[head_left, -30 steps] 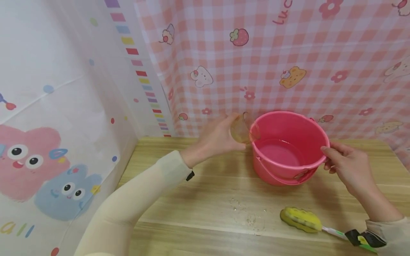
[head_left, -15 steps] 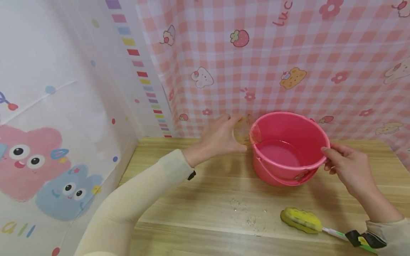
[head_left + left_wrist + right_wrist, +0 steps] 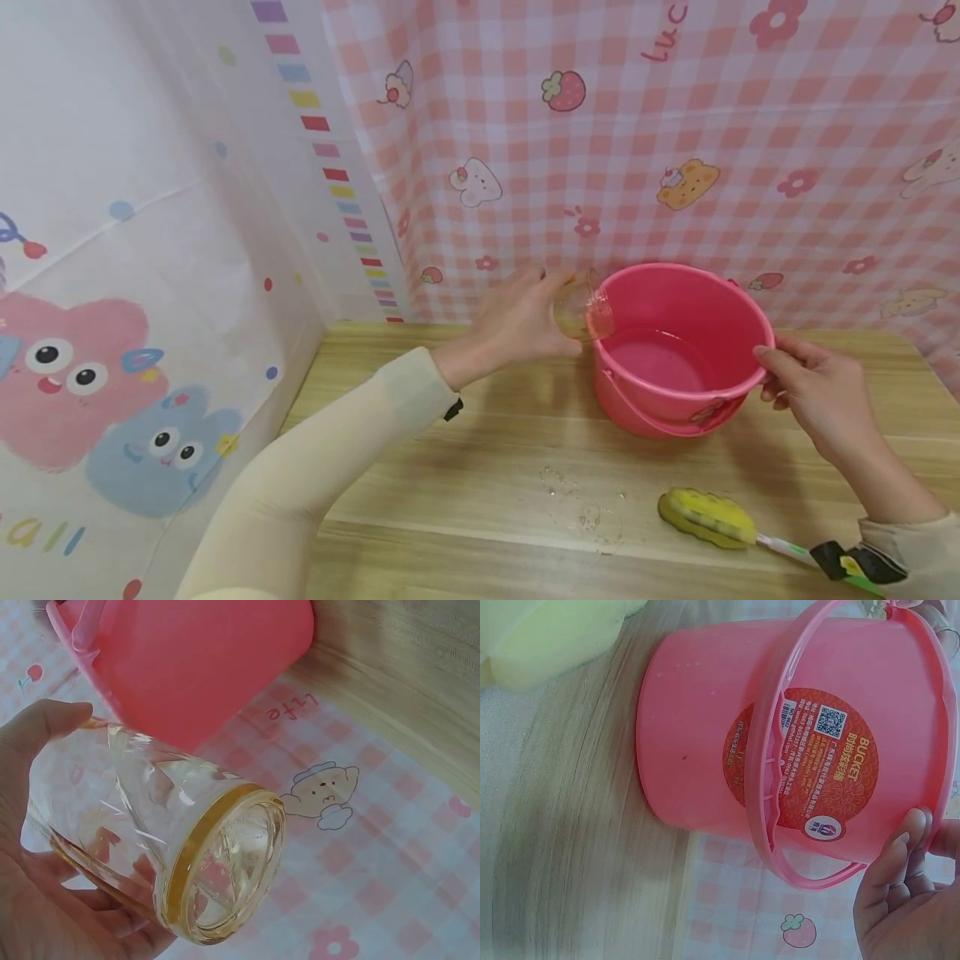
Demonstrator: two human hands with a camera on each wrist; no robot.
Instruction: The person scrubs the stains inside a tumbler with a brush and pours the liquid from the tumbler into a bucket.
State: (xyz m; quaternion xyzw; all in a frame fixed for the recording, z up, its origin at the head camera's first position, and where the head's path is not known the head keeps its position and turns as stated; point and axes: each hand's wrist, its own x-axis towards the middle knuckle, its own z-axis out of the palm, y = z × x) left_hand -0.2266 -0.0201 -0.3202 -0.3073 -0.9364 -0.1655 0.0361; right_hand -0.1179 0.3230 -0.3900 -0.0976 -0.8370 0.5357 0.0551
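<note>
My left hand (image 3: 521, 321) holds a clear, amber-tinted drinking glass (image 3: 581, 312) on its side, its mouth at the left rim of a pink bucket (image 3: 652, 412). In the left wrist view, the glass (image 3: 142, 802) has its thick gold-banded base turned towards the camera, with thumb and fingers curled round its side. Shallow liquid appears to lie in the bottom of the bucket. My right hand (image 3: 817, 387) pinches the bucket's right rim, thumb on top. In the right wrist view, the bucket (image 3: 705, 712) shows a red label and its hanging handle.
A yellow sponge brush (image 3: 708, 517) with a white and green handle lies on the wooden table (image 3: 420, 517), near the right sleeve. Water drops (image 3: 588, 517) dot the tabletop in front of the bucket. Behind stands a pink checked curtain (image 3: 517, 125); a printed white sheet (image 3: 202, 317) hangs on the left.
The glass has tipped further over and shifted slightly right, its mouth now more over the bucket's rim. The right hand and the bucket have stayed in place.
</note>
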